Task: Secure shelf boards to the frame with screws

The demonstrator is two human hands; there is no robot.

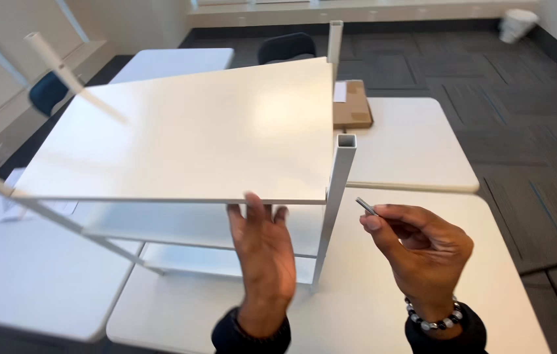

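A white metal shelf unit stands on the white table (383, 308). Its top shelf panel (187, 137) lies tilted, resting against the near right square post (337, 203). My left hand (262, 252) reaches up under the panel's front edge, fingers spread and touching its underside. My right hand (422, 252), with a bead bracelet at the wrist, pinches a small grey metal pin or screw (366, 206) just right of the post. Lower shelves (180, 229) show beneath the panel. Other posts (335, 39) stick up at the back and left.
A flat brown cardboard box (352, 105) lies on the far white table (416, 144). Dark chairs (285, 46) stand behind. A paper sheet (3, 206) lies at left. A white bin (518, 23) is in the far right corner. Grey carpet floor on the right.
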